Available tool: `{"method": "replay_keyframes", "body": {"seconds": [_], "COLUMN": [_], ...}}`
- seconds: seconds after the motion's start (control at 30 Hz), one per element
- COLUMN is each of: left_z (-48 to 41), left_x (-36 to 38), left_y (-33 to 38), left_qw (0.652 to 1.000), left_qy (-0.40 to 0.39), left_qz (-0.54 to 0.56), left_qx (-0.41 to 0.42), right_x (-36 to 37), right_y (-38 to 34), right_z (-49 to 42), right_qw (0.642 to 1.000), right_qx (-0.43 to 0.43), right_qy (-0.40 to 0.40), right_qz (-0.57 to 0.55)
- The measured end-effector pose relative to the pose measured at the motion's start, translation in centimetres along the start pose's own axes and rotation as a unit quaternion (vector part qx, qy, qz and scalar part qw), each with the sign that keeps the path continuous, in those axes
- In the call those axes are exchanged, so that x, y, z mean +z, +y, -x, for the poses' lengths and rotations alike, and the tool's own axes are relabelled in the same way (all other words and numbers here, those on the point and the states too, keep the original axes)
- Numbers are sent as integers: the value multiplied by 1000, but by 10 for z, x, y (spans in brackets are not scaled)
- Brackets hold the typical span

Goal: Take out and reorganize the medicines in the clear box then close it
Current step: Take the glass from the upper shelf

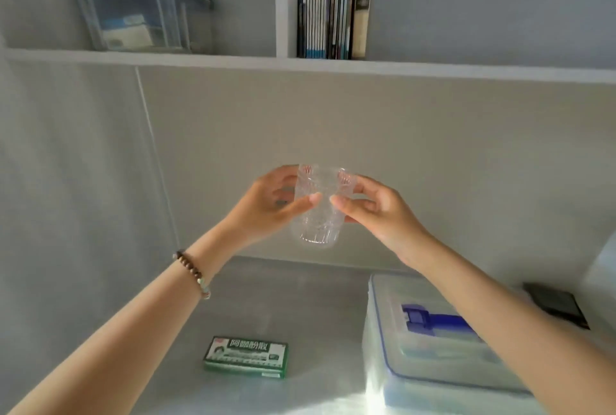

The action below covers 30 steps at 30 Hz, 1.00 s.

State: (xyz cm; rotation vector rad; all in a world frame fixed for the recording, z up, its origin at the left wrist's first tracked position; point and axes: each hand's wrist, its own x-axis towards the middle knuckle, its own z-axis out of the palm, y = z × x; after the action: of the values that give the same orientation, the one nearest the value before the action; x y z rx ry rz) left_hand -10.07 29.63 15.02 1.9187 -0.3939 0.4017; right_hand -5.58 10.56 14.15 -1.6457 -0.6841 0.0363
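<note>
A clear ribbed glass (320,224) is held upright in the air above the desk, gripped from both sides. My left hand (270,203) holds its left side and my right hand (373,206) its right side, thumbs meeting at the front. Below on the right stands the clear box (433,364) with its lid on and a blue handle (433,319); my right forearm crosses over it. A green medicine packet (246,356) lies flat on the desk, left of the box.
A shelf (300,62) runs above, holding a clear storage bin (133,11) at the left and a row of books (335,2). A dark flat object (555,306) lies behind the box at the right. Grey desk surface (283,298) spreads below my hands.
</note>
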Motion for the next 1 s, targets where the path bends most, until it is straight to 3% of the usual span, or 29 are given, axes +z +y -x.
{"method": "replay_keyframes", "body": {"seconds": [0.2, 0.4, 0.73, 1.0], "left_z": [39, 80, 122, 131], "left_x": [5, 41, 87, 98], "left_y": [-111, -206, -294, -326], "left_qw": [990, 977, 962, 964], "left_qy": [-84, -112, -143, -116], "left_qz": [-47, -60, -113, -149], "left_qx": [-103, -171, -204, -187], "right_x": [41, 72, 91, 93], "right_y": [99, 192, 287, 328], "right_z": [22, 59, 104, 105], "right_qw": [994, 984, 968, 965], "right_qx": [99, 176, 248, 260], "right_qy": [-26, -4, 31, 12], "right_qz": [28, 33, 4, -4]}}
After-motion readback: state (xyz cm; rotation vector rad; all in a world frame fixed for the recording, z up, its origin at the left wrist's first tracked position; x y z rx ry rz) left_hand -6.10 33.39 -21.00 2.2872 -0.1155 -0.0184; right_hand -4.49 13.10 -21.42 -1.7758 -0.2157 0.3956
